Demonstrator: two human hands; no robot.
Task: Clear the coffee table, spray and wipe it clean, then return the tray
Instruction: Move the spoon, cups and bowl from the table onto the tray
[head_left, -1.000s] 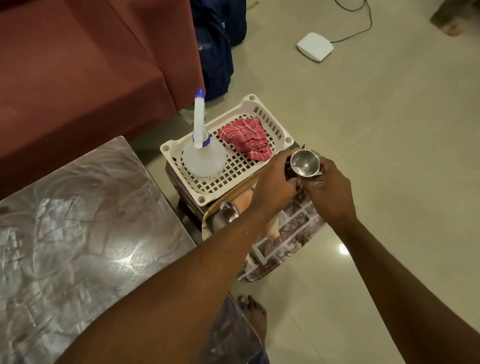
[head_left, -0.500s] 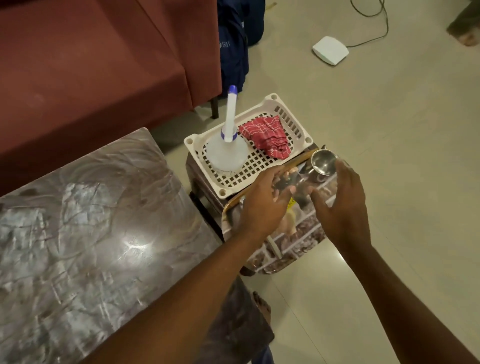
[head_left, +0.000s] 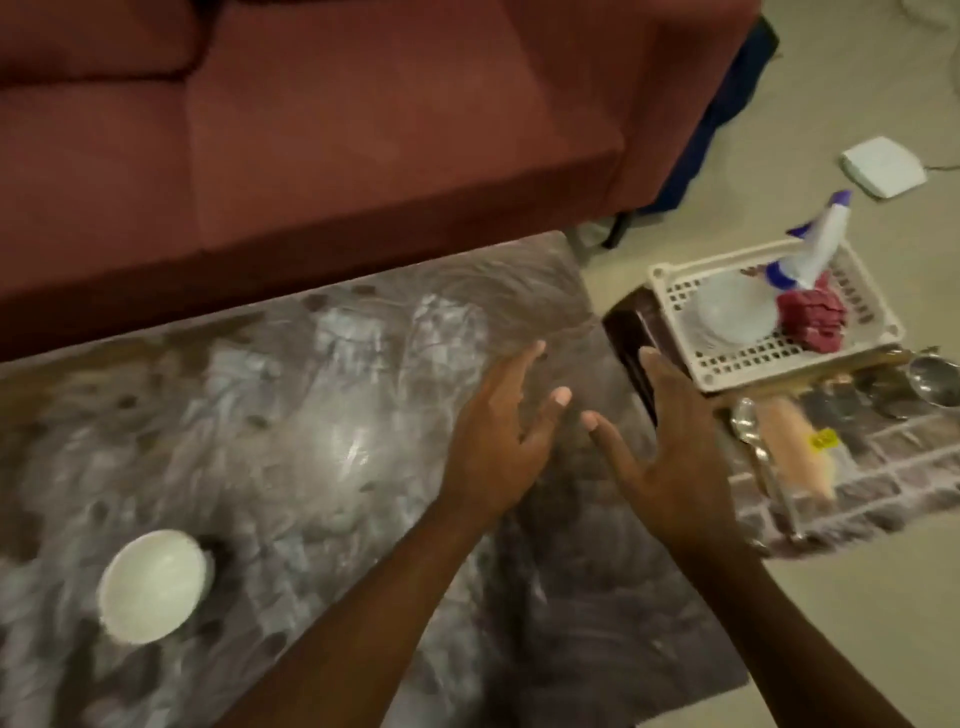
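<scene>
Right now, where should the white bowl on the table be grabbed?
Take the bowl by its rim, thumb inside, coming from above on its right side. It sits upright on the table, mouth open, no handle showing, nothing touching it. The open left hand is the nearer one.

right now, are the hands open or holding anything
Left hand: open, fingers spread, holding nothing.
Right hand: open, fingers spread, holding nothing.
</scene>
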